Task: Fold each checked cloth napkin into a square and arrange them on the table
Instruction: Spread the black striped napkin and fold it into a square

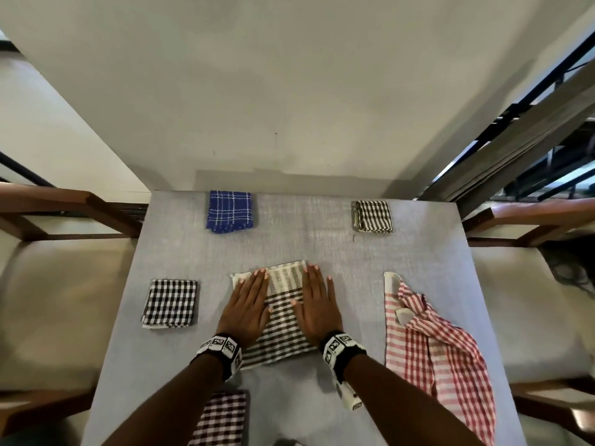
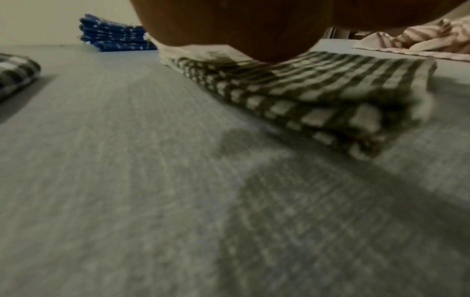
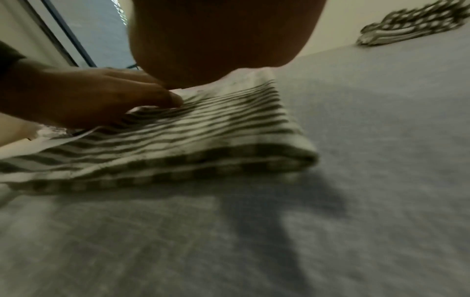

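A brown-and-white checked napkin (image 1: pixel 283 320) lies folded in the middle of the grey table (image 1: pixel 418 252). My left hand (image 1: pixel 249 304) presses flat on its left half with straight fingers. My right hand (image 1: pixel 317 304) presses flat on its right half the same way. The left wrist view shows the folded napkin (image 2: pixel 318 96) in layers under my palm (image 2: pixel 229 30). In the right wrist view the napkin (image 3: pixel 190 140) lies under my right palm (image 3: pixel 216 40), with the left hand (image 3: pixel 89 96) resting on it beside.
Folded squares lie around: blue (image 1: pixel 230 211) far left, brown striped (image 1: pixel 373 216) far right, black-and-white (image 1: pixel 170 302) left, dark red check (image 1: pixel 222 416) near me. An unfolded red-and-white napkin (image 1: pixel 431 349) lies crumpled at right. Wooden chairs (image 1: pixel 64 214) flank the table.
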The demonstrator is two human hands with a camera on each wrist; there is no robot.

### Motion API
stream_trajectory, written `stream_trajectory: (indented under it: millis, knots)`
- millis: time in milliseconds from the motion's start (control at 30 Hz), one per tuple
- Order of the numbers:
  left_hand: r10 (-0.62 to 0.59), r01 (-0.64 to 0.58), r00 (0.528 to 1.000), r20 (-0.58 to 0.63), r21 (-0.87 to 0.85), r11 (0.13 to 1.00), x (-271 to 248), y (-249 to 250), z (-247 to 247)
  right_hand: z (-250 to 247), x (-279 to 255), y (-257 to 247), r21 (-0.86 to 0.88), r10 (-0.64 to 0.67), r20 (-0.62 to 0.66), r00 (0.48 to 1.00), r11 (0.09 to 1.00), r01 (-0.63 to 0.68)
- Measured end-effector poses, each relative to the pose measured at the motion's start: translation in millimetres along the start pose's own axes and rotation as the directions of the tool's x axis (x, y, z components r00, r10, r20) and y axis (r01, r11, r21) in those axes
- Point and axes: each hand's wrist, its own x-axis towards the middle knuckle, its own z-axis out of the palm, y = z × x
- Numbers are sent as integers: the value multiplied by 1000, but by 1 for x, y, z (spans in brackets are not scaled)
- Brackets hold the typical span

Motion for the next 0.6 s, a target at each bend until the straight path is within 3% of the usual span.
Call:
stream_trajectory:
  millis: [133, 333, 500, 600]
  knots:
    - [-30, 32, 999, 46, -51, 998, 5, 11, 2, 18, 14, -39, 108, -201, 69, 977, 975, 193]
    - [-71, 71, 997, 11, -46, 996, 1, -7, 4, 21, 17, -4, -32, -168, 74, 983, 985, 171]
    - [-110, 110, 994, -3, -45, 993, 0, 0, -4, 11, 13, -3, -48, -16, 9, 1000, 999, 16]
    - [-197, 196, 980, -3, -102, 975, -3, 23, -6, 16, 4, -27, -21, -96, 5, 995, 995, 96]
